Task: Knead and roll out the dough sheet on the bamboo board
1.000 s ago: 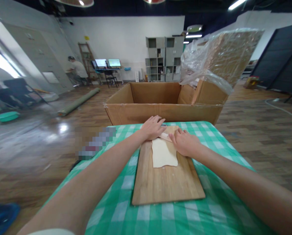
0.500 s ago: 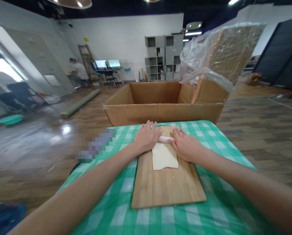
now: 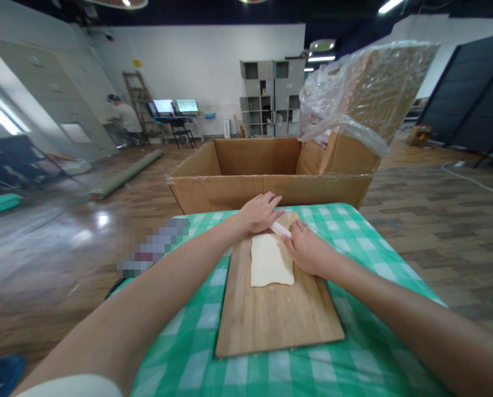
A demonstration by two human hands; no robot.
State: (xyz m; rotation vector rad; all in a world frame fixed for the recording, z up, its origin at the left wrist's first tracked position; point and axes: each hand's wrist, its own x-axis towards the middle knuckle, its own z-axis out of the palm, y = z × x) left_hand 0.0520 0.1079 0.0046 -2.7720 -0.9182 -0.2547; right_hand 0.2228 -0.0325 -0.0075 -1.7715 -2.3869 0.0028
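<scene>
A pale rolling pin (image 3: 280, 229) slants over the top edge of a flat, roughly rectangular sheet of dough (image 3: 271, 263). My left hand (image 3: 261, 213) grips its far left end, fingers stretched forward and thumb along the pin. At the nearer right end, my right hand (image 3: 306, 244) is closed on the pin beside the dough's upper right corner. Both ends of the pin are hidden under my hands. Beneath the dough lies a wooden cutting board (image 3: 279, 320).
A green and white checked cloth (image 3: 197, 353) covers the table. Beyond its far edge stands a large open cardboard box (image 3: 267, 190), with a plastic-wrapped carton (image 3: 387, 88) at its right. A person (image 3: 126, 118) sits by monitors at the back left.
My left hand has moved forward and slightly right, so the rolling pin has turned from nearly level to slanted. More of the dough's upper part shows. The view has shifted slightly.
</scene>
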